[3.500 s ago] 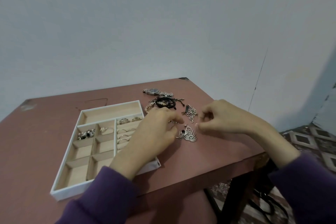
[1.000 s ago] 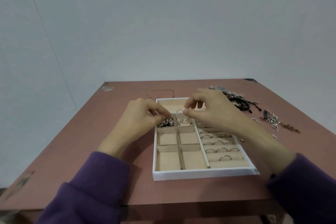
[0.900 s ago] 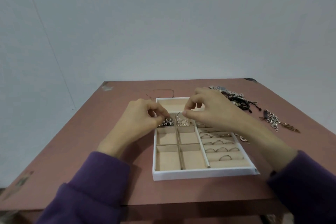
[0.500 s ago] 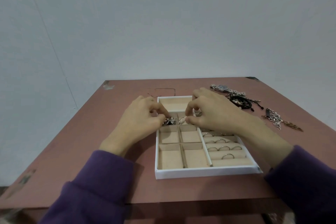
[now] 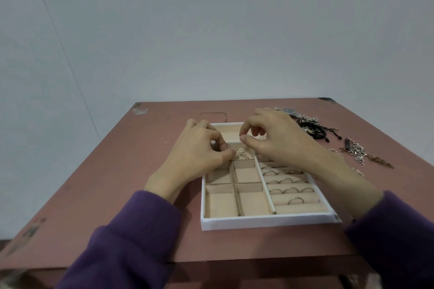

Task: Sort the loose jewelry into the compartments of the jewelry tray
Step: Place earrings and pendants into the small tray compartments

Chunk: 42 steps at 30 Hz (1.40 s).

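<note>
The white jewelry tray with beige compartments lies in the middle of the table. Several rings stand in the ring rolls on its right side. A silver earring piece lies in an upper small compartment. My left hand rests over the tray's upper left, fingers curled, thumb and forefinger pinched at the left end of that silver piece. My right hand hovers just above the same compartment, thumb and forefinger slightly apart with nothing between them.
Loose jewelry lies right of the tray: a watch, black cord bracelets, a silver chain. The reddish table ends at its front edge near my sleeves. A grey wall stands behind.
My right hand has let go of the silver piece into the upper small compartment and lifted a little. My left hand has shifted right to that piece. The view dipped slightly.
</note>
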Each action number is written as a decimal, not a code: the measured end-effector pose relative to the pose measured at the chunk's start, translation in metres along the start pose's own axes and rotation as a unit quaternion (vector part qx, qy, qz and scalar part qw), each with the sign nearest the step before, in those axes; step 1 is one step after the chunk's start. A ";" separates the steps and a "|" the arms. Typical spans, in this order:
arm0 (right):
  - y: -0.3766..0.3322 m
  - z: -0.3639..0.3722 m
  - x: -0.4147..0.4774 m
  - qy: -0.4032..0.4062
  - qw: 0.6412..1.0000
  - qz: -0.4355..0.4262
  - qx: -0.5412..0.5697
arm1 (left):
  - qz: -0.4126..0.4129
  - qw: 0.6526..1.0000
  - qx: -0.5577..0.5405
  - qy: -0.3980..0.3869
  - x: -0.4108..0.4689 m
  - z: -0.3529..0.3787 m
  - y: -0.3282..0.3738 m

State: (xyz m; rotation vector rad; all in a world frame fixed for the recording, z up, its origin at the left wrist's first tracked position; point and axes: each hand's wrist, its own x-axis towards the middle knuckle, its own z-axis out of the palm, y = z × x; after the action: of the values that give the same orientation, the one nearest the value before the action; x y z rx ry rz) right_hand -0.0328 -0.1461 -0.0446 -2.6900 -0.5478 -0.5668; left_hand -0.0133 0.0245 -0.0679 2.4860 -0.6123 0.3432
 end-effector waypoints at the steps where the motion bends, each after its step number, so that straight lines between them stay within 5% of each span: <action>1: 0.001 0.000 0.000 0.005 1.000 0.001 0.002 | -0.004 1.000 -0.003 -0.003 0.001 0.001 0.000; 8: 0.005 0.001 -0.001 0.027 0.999 0.002 0.025 | -0.012 0.999 -0.029 -0.022 0.002 -0.002 -0.001; 16: 0.010 -0.001 -0.003 0.026 0.998 0.009 0.056 | -0.057 0.996 -0.021 0.066 -0.001 -0.010 -0.007; 22: 0.013 -0.002 -0.006 0.028 0.997 0.012 0.067 | -0.026 0.999 0.019 0.034 -0.002 -0.008 -0.010; 32: 0.039 -0.039 -0.045 0.019 0.994 0.071 0.079 | 0.027 0.995 -0.032 0.085 -0.006 -0.014 0.027; 42: 0.088 -0.093 -0.109 -0.158 0.976 0.140 0.048 | 0.119 0.992 -0.030 0.020 0.004 0.033 0.101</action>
State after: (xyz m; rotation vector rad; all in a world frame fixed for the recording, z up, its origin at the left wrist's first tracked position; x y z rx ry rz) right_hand -0.1158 -0.2919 -0.0337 -2.7116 -0.2546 -0.0345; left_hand -0.0562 -0.0714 -0.0480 2.3474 -0.8910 0.4559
